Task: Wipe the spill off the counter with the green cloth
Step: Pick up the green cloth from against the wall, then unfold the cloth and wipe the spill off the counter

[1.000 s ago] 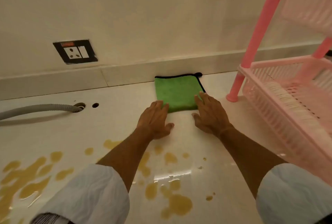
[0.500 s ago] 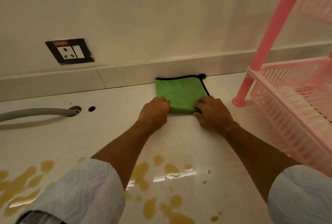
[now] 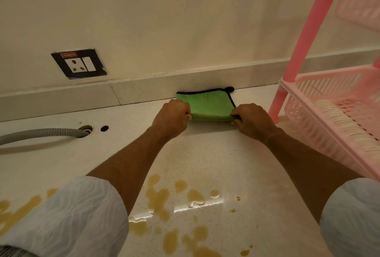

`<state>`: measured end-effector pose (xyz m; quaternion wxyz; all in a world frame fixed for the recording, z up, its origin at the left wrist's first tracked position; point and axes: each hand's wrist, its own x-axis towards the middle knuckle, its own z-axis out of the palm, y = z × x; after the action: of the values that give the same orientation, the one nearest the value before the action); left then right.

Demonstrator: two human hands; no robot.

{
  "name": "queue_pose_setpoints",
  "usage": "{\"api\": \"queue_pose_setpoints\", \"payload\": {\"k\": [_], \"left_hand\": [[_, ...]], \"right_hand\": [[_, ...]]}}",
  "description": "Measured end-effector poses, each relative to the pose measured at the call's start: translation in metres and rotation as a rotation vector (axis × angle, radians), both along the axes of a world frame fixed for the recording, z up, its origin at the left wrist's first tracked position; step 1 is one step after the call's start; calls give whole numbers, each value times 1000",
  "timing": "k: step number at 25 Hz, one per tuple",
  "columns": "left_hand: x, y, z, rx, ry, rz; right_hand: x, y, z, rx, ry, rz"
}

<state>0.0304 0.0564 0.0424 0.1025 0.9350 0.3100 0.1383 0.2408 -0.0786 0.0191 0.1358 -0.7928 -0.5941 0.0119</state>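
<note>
A folded green cloth with black trim lies against the backsplash at the far side of the pale counter. My left hand pinches its near left corner and my right hand pinches its near right corner; the near edge is lifted slightly off the counter. The spill is a scatter of yellow-brown puddles and drops on the near part of the counter, between my forearms and off to the left, partly hidden by my white sleeves.
A pink plastic rack with stacked plates stands at the right, its leg just right of the cloth. A grey corrugated hose enters a counter hole at left, beside a smaller hole. A wall socket sits above.
Both hands went from resting flat beside the cloth to closing on its two near corners. The near edge has risen a little. The view has shifted forward.
</note>
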Motion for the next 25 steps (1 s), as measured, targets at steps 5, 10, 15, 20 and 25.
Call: {"api": "queue_pose_setpoints", "payload": {"k": [5, 10, 15, 20, 25], "left_hand": [[-5, 2, 26, -36, -48, 38], [-22, 6, 69, -35, -113, 73], [-48, 3, 127, -70, -121, 131], [-82, -17, 175, -179, -75, 157], [-125, -47, 211, -368, -84, 233]], "right_hand": [[4, 3, 29, 43, 9, 10], [2, 8, 83, 77, 82, 39], [-14, 7, 145, 38, 178, 94], [-42, -8, 197, -76, 254, 109], [-85, -24, 232, -126, 398, 109]]}}
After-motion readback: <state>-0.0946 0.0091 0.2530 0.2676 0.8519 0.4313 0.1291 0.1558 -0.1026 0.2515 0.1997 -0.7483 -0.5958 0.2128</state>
